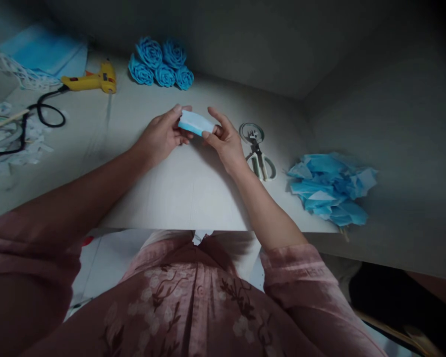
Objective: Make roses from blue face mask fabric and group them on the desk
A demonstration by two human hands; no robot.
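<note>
Above the middle of the table, a blue and white strip of face mask (195, 123) is stretched between both hands. Its white side shows along the top, with a blue band below. My left hand (165, 129) pinches its left end between thumb and fingers. At the other end, my right hand (225, 136) grips the strip with the thumb in front, its index finger raised off it. Just right of that hand lie scissors (259, 158) with pale handles, beside a round clear item (251, 133) whose kind I cannot make out.
Blue rolled roses (165, 67) are stacked at the back. A yellow glue gun (92, 79) with a black cord lies left of them, near a pile of face masks (46, 49). White scraps (33, 141) lie far left, crumpled blue pieces (330, 188) at the right edge. Walls stand behind and right.
</note>
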